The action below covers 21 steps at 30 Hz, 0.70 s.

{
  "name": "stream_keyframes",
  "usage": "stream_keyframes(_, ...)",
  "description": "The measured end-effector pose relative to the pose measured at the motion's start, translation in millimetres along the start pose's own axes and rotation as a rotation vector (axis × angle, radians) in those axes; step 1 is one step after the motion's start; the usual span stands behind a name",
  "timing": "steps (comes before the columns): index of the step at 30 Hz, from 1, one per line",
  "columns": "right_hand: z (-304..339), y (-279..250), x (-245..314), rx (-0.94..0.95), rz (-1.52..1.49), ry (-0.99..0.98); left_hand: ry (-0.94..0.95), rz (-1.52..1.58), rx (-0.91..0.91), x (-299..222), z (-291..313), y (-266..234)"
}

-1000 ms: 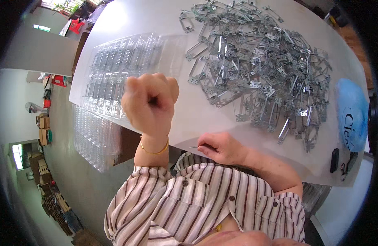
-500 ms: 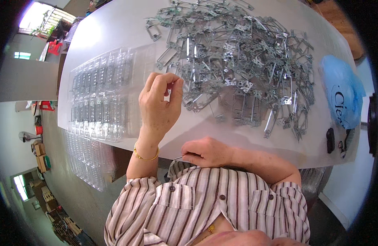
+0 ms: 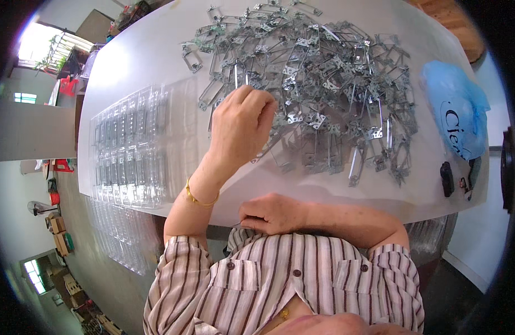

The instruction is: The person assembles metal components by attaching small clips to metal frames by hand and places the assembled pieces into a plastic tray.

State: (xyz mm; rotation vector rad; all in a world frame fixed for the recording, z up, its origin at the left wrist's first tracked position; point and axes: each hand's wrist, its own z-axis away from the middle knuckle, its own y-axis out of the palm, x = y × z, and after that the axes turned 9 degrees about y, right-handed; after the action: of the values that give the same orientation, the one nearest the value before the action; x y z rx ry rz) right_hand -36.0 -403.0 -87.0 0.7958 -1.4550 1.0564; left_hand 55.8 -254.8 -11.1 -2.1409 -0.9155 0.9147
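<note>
My left hand [image 3: 242, 124], with a gold bangle on its wrist, is over the near left side of a heap of metal brackets [image 3: 324, 84]. Its fingers are bent in toward the thumb; whatever lies between the fingertips is hidden. Close to my body at the table's front edge, my right hand [image 3: 274, 214] is closed, and the thin end of a metal piece [image 3: 235, 225] pokes out past its fingers. To the left lies a clear plastic tray [image 3: 129, 148] with rows of narrow compartments, several of them holding metal parts.
A blue plastic bag [image 3: 455, 111] rests at the table's right side, with a small black object [image 3: 447, 179] near it. Below the table's left edge are more clear trays [image 3: 120, 234]. A fan [image 3: 39, 207] and cardboard boxes [image 3: 59, 234] stand farther left.
My left hand has moved right and slightly away from my body, from the heap's left edge to over the brackets. My right hand stays closed by the table edge. The view has shifted slightly.
</note>
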Motion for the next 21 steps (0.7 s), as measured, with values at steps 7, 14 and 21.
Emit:
stream_keyframes(7,-0.9,-4.7,3.7,0.063,0.017,0.016,-0.052,-0.013,0.037,25.9,-44.0,33.3)
stream_keyframes(14,-0.4,1.6,-5.4,0.051,-0.003,-0.005,-0.099,-0.124,0.125,41.7,-87.5,66.5)
stream_keyframes(21,-1.1,0.0,-7.5,0.073,-0.052,-0.015,-0.206,-0.275,0.398,47.3,-109.6,88.8)
